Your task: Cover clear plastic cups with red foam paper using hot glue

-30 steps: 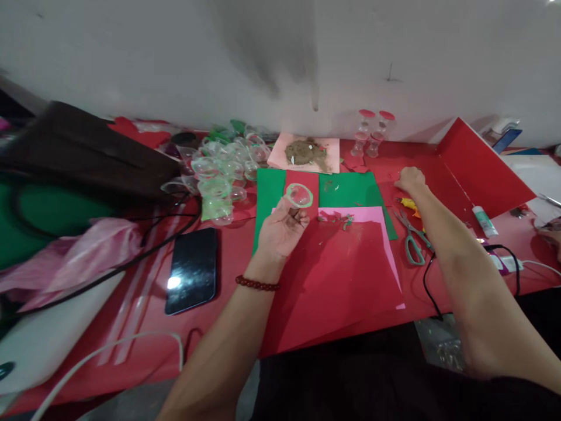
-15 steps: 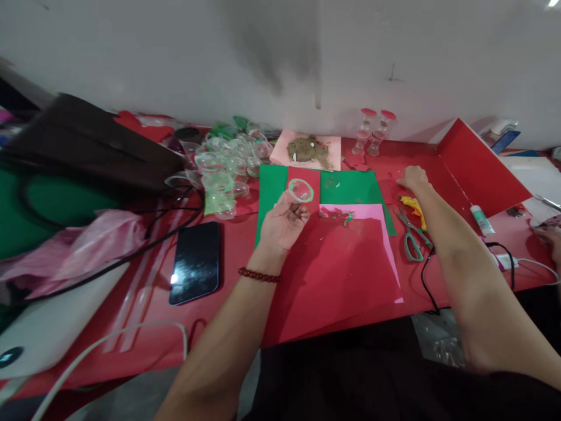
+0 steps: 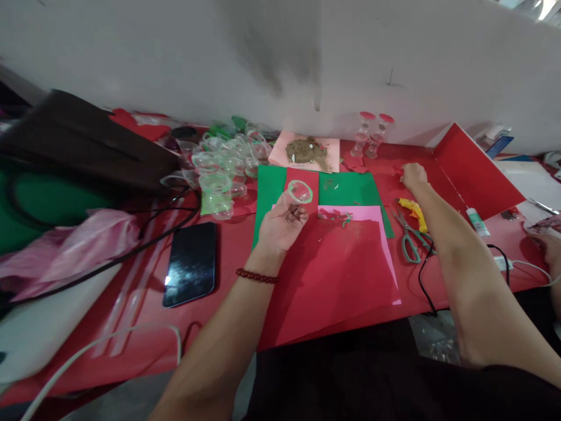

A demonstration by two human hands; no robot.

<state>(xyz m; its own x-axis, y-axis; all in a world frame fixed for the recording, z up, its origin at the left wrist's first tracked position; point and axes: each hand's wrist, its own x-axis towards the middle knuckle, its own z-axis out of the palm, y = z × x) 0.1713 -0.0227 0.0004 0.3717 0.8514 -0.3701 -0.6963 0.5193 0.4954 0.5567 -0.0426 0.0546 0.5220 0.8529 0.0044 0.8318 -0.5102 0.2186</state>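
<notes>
On my feed, the left hand [image 3: 280,227] has the cup [image 3: 300,192] pinched at its side, green-edged rim showing, up over the green sheet [image 3: 357,186]. Right hand [image 3: 414,174] is curled just past the glue gun [image 3: 412,211] and scissors [image 3: 408,244]; honestly can't tell if it's gripping anything.

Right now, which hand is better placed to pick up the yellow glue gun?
Probably the right hand: it is close to the yellow glue gun, just beyond it. The left hand is farther off and holds a clear plastic cup. Whether the right hand grips anything is hard to tell.
</notes>
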